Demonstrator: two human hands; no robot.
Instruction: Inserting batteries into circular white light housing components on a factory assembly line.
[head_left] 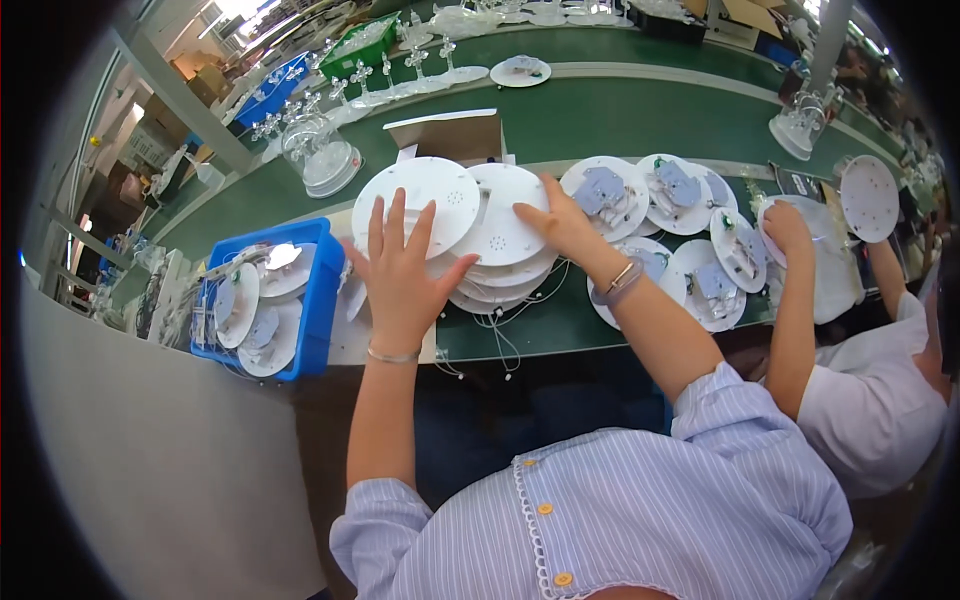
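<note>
Two stacks of round white plates with small holes stand side by side, a left plate (pixel 440 195) overlapping a right plate (pixel 505 225). Thin white cables (pixel 497 340) dangle from beneath them over the table edge. Over the front left of the left plate my left hand (pixel 408 270) is open, its fingers spread wide. My right hand (pixel 565 225) is at the right plate's right edge, thumb and forefinger stretched apart over its rim. The other fingers of that hand are mostly hidden.
A blue bin (pixel 325 290) of similar plates stands on the left. More plates with grey-blue parts (pixel 605 190) lie to the right, near a co-worker's hand (pixel 787 228). Behind are an opened carton (pixel 450 135), clear lamp pieces (pixel 325 165) and a green conveyor (pixel 640 110).
</note>
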